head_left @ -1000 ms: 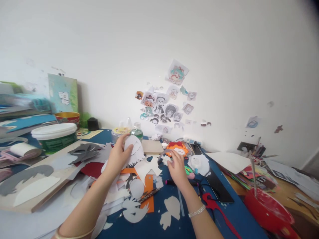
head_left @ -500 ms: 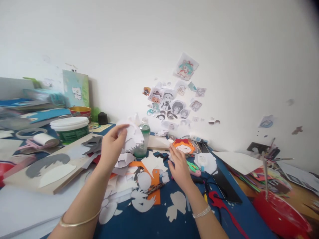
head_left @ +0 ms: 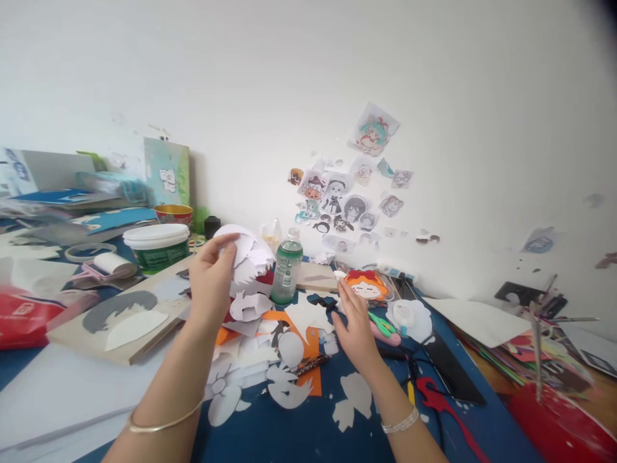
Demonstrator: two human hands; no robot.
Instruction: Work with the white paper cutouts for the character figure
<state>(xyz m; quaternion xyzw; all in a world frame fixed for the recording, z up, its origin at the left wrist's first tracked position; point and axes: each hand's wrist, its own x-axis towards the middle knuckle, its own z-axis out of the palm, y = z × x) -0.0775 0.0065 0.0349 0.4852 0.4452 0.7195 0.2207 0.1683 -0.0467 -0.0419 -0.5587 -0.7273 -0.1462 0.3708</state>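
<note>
"Starting with the head view, what does the left hand [head_left: 212,273] have?"

"It has a white paper cutout [head_left: 253,254] with a jagged lower edge. The thumb and fingers are pinched shut on its left side, and it's held up above a heap of paper pieces [head_left: 248,360], just left of a clear bottle [head_left: 288,267] with green bands."

"And the right hand [head_left: 357,325]?"

"Mostly open, palm down, with the fingers stretched forward and the thumb set apart from them. The fingertips are by a small white piece; I cannot tell whether they touch it. Right next to them lies an orange-haired paper face [head_left: 369,289] with a red bow."

"What else is close to that hand?"

"A pair of green-handled scissors [head_left: 382,323], just to its right. Nearer the wearer, a pale cutout [head_left: 354,399] lies flat on the blue tabletop [head_left: 270,444]."

"And between the two hands?"

"Orange paper [head_left: 314,376], partly covered by white scraps."

"Farther off to the left?"

"A grey cutout [head_left: 99,314] on a wooden board [head_left: 128,350], with a white-lidded green tub [head_left: 157,254] behind it. Small character pictures [head_left: 336,193] are stuck on the wall [head_left: 270,77] ahead."
</note>
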